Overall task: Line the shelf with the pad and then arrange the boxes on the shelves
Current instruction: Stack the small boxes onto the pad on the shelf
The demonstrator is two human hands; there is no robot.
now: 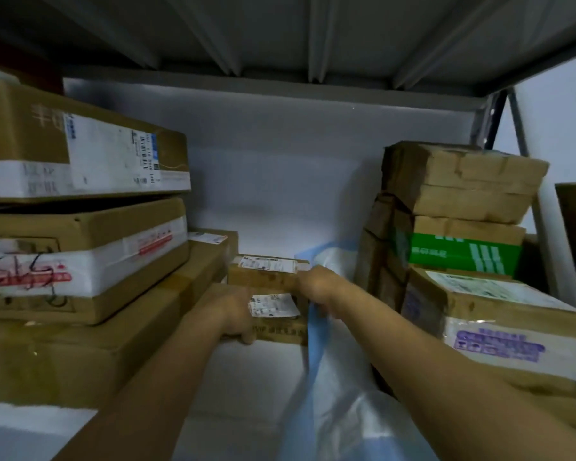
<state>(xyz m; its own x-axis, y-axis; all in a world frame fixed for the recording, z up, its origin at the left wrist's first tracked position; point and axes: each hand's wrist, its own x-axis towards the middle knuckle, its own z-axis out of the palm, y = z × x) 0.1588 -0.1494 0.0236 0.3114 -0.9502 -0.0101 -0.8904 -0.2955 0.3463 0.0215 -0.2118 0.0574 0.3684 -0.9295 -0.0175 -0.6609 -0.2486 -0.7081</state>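
Both my arms reach into the shelf bay. My left hand grips the left end of a small brown box with a white label, which stands on the white shelf floor. My right hand is closed on the right side of the box, at the level of a second small labelled box stacked on it. A blue and white pad lies crumpled along the right of the shelf floor, its edge rising beside my right hand.
Large flat cartons are stacked at the left. A pile of brown boxes, one with a green band, fills the right. The white back wall and the metal shelf overhead close the bay.
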